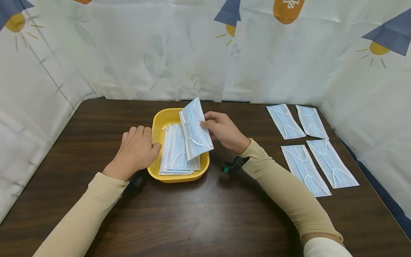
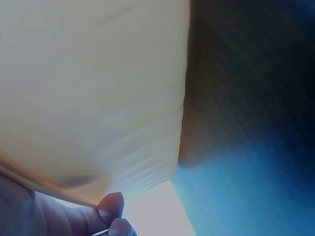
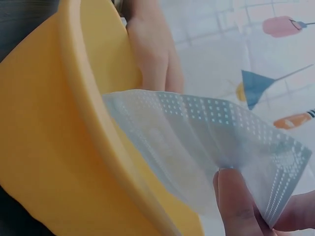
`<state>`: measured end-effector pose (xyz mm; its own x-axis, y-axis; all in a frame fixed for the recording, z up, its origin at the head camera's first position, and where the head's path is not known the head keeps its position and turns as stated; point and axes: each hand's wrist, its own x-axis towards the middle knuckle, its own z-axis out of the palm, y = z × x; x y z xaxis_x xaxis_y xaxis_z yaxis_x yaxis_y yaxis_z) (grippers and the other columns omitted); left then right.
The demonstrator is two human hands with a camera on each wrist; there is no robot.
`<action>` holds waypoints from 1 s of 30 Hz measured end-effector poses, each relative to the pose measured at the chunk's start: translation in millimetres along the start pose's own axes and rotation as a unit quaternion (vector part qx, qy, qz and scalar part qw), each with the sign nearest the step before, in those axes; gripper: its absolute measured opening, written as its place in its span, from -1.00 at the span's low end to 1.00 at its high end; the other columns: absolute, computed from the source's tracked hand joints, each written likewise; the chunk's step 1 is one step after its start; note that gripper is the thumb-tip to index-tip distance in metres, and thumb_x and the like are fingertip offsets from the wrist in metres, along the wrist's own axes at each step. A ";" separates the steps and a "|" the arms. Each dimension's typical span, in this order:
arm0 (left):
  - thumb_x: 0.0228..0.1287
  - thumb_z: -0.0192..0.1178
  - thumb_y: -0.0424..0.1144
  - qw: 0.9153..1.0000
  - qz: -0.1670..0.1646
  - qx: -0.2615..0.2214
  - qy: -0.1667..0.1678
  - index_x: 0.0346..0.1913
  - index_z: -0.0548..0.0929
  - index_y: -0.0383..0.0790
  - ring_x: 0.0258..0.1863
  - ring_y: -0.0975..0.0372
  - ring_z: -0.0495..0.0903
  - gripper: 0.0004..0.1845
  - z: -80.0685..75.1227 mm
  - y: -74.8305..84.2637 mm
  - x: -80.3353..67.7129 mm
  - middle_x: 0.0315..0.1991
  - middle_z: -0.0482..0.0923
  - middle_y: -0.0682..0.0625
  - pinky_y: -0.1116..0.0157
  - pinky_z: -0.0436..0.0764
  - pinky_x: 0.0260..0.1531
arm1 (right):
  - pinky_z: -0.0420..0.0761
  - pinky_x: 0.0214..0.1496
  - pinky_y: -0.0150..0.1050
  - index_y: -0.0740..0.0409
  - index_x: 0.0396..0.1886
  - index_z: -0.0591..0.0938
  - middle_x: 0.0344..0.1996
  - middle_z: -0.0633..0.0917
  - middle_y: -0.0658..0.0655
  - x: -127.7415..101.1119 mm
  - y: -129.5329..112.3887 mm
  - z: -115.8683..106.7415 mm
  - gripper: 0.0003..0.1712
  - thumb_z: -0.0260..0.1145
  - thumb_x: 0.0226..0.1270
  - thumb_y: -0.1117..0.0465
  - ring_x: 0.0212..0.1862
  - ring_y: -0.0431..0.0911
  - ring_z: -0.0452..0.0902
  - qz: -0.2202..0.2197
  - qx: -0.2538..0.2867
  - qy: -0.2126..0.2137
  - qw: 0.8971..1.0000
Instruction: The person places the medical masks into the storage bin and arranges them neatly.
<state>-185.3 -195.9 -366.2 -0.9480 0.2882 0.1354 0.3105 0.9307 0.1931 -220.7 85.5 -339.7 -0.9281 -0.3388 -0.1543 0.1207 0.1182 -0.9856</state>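
My right hand (image 1: 226, 132) pinches a pale blue disposable face mask (image 1: 194, 130) by its right edge, tilted above the right part of a yellow plastic basin (image 1: 179, 179). In the right wrist view, fingers (image 3: 236, 201) press against the pleated mask (image 3: 172, 128) beside the basin's rim (image 3: 93, 103). My left hand (image 1: 136, 150) grips the basin's left rim; in the left wrist view, fingertips (image 2: 110, 206) curl at the rim against the outer wall (image 2: 98, 88). Inside the basin lies a stack of masks (image 1: 174, 151), partly hidden by the held one.
Several masks lie flat in two rows at the right of the dark wooden table (image 1: 199, 221), including a front left one (image 1: 305, 169) and a back right one (image 1: 311, 121). A white patterned curtain (image 1: 179, 53) hangs behind the table.
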 end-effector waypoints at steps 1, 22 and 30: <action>0.32 -0.09 -0.15 1.000 0.000 0.000 -0.001 -0.30 0.44 -0.41 -0.34 -0.05 0.30 -0.68 0.2 0.0 0.2 -0.40 0.36 -0.19 0.10 0.25 -0.33 | 0.78 -0.19 -0.12 0.30 0.11 0.54 -0.06 0.70 0.21 0.6 -0.4 1.4 -0.73 0.11 0.56 0.27 -0.23 -0.08 0.77 0.004 0.000 -0.001 1.000; 0.31 -0.09 -0.15 1.000 -0.001 -0.002 -0.002 -0.33 0.42 -0.38 -0.33 -0.05 0.30 -0.70 0.0 0.4 0.8 -0.40 0.36 -0.18 0.11 0.25 -0.34 | 0.79 -0.16 -0.18 0.21 0.20 0.50 0.02 0.69 0.22 17.1 -4.7 25.6 -0.69 0.12 0.58 0.22 -0.15 -0.02 0.76 0.072 -0.018 -0.034 0.997; 0.31 -0.10 -0.15 1.000 -0.001 -0.003 -0.004 -0.32 0.42 -0.38 -0.31 -0.06 0.30 -0.70 -0.3 0.2 0.7 -0.39 0.36 -0.19 0.09 0.25 -0.32 | 0.77 -0.23 -0.27 0.22 0.18 0.49 -0.08 0.69 0.20 21.2 -9.9 30.7 -0.72 0.10 0.59 0.22 -0.22 -0.06 0.73 0.087 -0.033 -0.044 0.995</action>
<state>-185.9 -195.6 -365.8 -0.9488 0.2888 0.1282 0.3099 0.9299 0.1982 -230.7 48.5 -335.3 -0.8606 -0.3872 -0.3308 0.2508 0.2432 -0.9370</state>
